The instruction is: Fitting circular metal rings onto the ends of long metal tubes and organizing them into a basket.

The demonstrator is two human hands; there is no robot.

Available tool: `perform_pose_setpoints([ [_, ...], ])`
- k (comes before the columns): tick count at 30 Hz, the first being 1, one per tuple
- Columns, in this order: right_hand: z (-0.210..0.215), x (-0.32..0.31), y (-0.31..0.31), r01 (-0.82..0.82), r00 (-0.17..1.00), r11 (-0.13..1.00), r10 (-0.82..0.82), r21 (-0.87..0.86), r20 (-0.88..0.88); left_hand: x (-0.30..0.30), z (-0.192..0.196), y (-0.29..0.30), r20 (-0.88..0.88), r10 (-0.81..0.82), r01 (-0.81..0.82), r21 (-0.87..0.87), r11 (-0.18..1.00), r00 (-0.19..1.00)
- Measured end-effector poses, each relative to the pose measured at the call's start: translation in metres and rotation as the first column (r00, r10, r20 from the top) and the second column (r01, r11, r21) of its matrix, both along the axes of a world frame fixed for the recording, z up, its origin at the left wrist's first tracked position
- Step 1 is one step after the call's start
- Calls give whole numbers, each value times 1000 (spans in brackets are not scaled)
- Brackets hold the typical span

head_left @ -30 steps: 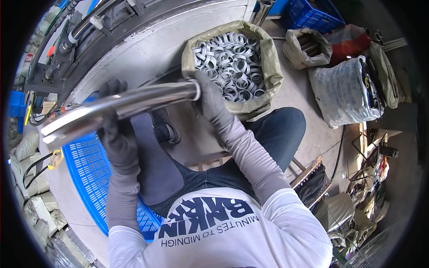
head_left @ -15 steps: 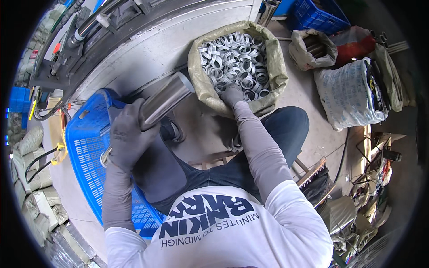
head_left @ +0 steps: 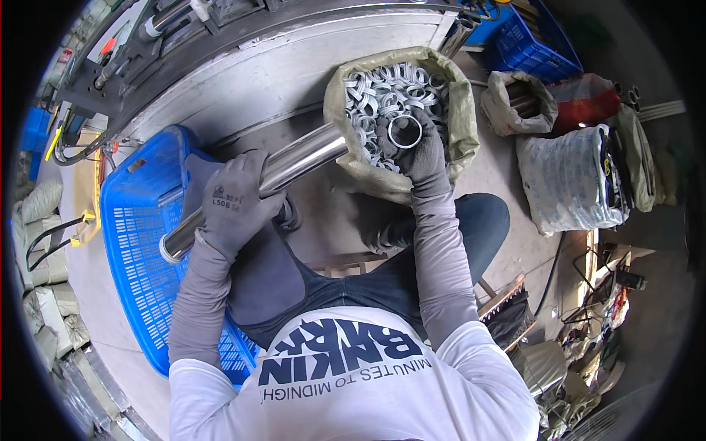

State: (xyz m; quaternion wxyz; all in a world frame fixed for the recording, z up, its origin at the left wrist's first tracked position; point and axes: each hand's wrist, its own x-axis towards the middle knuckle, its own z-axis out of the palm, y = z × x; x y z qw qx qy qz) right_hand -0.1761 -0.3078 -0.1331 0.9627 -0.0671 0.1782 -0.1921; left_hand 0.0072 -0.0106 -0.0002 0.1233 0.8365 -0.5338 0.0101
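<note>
1. Head view, left side: polished metal tube point(head_left: 303, 158) is gripped near its middle by the grey-gloved left hand point(head_left: 237, 192), whose fingers are closed around it.
2. Head view, tube position: the tube is held aslant; its lower end, bordered by a white collar point(head_left: 166, 251), is seen over the blue perforated basket point(head_left: 132, 272), and its upper end is directed toward the open woven sack point(head_left: 375, 181). Whether the sack is touched cannot be told.
3. Head view, right side: one pale ring point(head_left: 389, 134) is pinched by the grey-gloved right hand point(head_left: 426, 158), its opening turned toward the camera, before the loose rings point(head_left: 401, 77) heaped in the sack.
4. Head view, surroundings: brown tubes point(head_left: 523, 104) are contained in a white bag point(head_left: 497, 103), near a blue crate point(head_left: 548, 65).
</note>
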Motion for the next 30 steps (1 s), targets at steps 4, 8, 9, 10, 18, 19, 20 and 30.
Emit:
perform_pose_setpoints([
  [4, 22, 15, 24, -61, 989, 966, 26, -251, -143, -3, 1, 0, 6, -21, 21, -32, 999, 1000],
  [8, 49, 26, 60, -159, 912, 707, -162, -689, -377, -7, 3, 0, -2, -23, 23, -45, 999, 1000],
  [9, 24, 26, 60, -195, 887, 33, -421, -980, -191, -9, 5, -2, -2, -38, 37, -26, 999, 999],
  [10, 28, 27, 62, -184, 889, -91, -440, -979, -126, -11, 6, -4, -6, -59, 59, -8, 998, 998],
  [18, 80, 35, 104, -14, 932, 166, -356, -986, -73, -11, 2, -9, 23, -46, 45, 67, 997, 999],
  [19, 77, 36, 102, -15, 931, 168, -357, -986, -75, -11, 3, -8, 18, -48, 46, 76, 996, 999],
  [20, 72, 38, 100, -61, 896, -79, -444, -995, -19, -11, 4, -9, 17, -49, 48, 78, 996, 999],
  [30, 61, 58, 113, -125, 880, 260, -416, -957, -228, -3, 7, -9, -24, -93, 95, 134, 986, 995],
])
